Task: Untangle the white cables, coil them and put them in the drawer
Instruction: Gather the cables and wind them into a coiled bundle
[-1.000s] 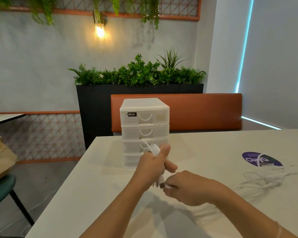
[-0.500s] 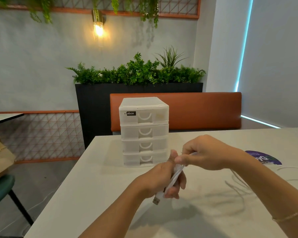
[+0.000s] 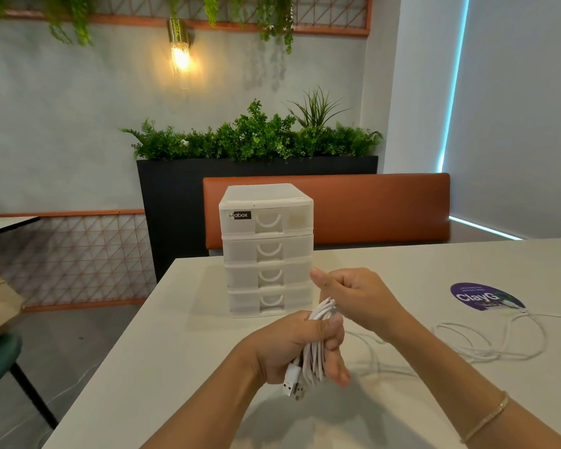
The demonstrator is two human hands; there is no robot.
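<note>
- The left hand (image 3: 292,345) is above the pale off-white tabletop (image 3: 149,367), its grip wrapped around a bundle of coiled white cable (image 3: 316,354); the thumb lies across the top of the loops and the fingers curl under them.
- A white USB plug (image 3: 293,385) at one end of that cable hangs out below the left hand.
- The right hand (image 3: 353,294) is just beyond and above the left, fingers curled with the thumb pointing left. Its grip holds the upper loop of the same white cable where the strands rise out of the left hand.
- A thin gold-coloured bracelet (image 3: 486,418) sits on the right forearm.
- A second white cable, loose and tangled (image 3: 493,338), lies in open loops on the tabletop to the right of the hands, well apart from the bundle. Whether it joins the held cable I cannot tell.
- A round purple sticker with white lettering (image 3: 476,296) is on the tabletop just beyond the loose cable.
- A small white translucent plastic drawer unit with four drawers (image 3: 268,251) stands upright on the tabletop behind the hands; all four drawers are pushed in, and a black label marks the top one.
- Behind the tabletop are an orange padded bench back (image 3: 370,209), a black planter of green foliage (image 3: 253,140) and a lit wall lamp (image 3: 179,53).
</note>
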